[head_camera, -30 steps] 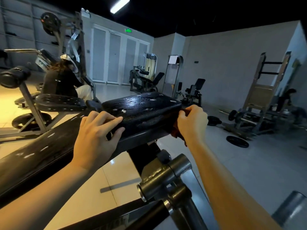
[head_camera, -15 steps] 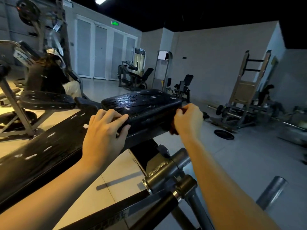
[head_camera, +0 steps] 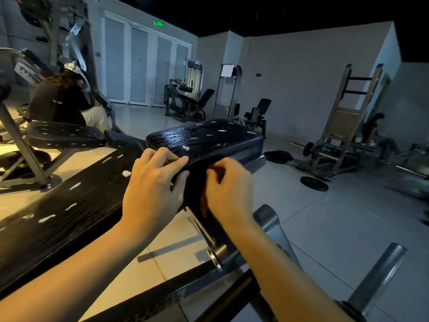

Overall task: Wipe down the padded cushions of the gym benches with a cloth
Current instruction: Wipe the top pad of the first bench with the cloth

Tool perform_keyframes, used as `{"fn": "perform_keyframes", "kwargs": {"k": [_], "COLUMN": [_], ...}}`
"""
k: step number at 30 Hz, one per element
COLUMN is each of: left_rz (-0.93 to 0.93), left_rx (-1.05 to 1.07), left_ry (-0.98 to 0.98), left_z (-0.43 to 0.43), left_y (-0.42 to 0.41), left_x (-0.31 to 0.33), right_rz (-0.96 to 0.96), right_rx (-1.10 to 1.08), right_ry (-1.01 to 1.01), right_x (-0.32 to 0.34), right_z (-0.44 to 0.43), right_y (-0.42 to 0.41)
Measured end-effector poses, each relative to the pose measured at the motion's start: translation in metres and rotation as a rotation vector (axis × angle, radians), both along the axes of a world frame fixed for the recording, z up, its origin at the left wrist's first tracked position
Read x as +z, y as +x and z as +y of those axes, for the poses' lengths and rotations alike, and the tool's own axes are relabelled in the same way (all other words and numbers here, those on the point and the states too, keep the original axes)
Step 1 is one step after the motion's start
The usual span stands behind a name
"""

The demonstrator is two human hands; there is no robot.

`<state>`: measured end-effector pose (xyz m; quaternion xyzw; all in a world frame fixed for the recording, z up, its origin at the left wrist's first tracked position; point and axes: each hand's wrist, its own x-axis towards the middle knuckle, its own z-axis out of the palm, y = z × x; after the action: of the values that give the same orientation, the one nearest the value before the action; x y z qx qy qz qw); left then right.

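A black padded seat cushion [head_camera: 209, 140], wet and glossy with pale scuffs, tops the bench in front of me. The long back pad [head_camera: 69, 201] runs off to the lower left. My left hand [head_camera: 153, 189] grips the cushion's near edge, fingers over the top and thumb on the side. Just to its right, my right hand [head_camera: 227, 194] has curled fingers pressed against the cushion's side wall. It holds a dark reddish cloth [head_camera: 203, 203], mostly hidden by the hand and shadow.
The bench's steel frame tubes [head_camera: 267, 219] and a post [head_camera: 376, 277] lie below my arms. Another padded bench [head_camera: 62, 134] stands at left with a seated person [head_camera: 58, 105] behind it. Weight plates [head_camera: 313, 183] lie on the floor at right near a rack [head_camera: 343, 126].
My right hand has slid with the cloth along the cushion's side from its far right corner toward my left hand. My left hand stays on the edge.
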<state>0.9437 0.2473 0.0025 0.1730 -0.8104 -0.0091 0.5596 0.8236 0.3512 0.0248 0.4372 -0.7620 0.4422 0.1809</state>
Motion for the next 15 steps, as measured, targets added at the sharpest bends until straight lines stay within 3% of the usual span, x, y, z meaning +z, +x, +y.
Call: {"fn": "perform_keyframes", "kwargs": {"k": [3,8,13,15], "left_rz": [-0.008,-0.019,-0.022,-0.020], "left_rx": [-0.012,-0.007,-0.028,-0.039], "left_ry": [-0.001,0.003,0.002,0.001], "left_z": [0.000,0.000,-0.002,-0.002], "left_y": [0.001,0.002,0.003,0.004], "left_x": [0.000,0.000,0.000,0.000], "right_rz": [0.121,-0.074,0.156,0.227], "right_rx": [0.044,-0.209,0.057,0.046], "right_ry": [0.022,-0.144,0.018,0.027], "right_x": [0.002,0.024,-0.010,-0.006], "right_z": [0.002,0.006,-0.002,0.001], "right_y": [0.008,-0.053,0.025,0.019]}}
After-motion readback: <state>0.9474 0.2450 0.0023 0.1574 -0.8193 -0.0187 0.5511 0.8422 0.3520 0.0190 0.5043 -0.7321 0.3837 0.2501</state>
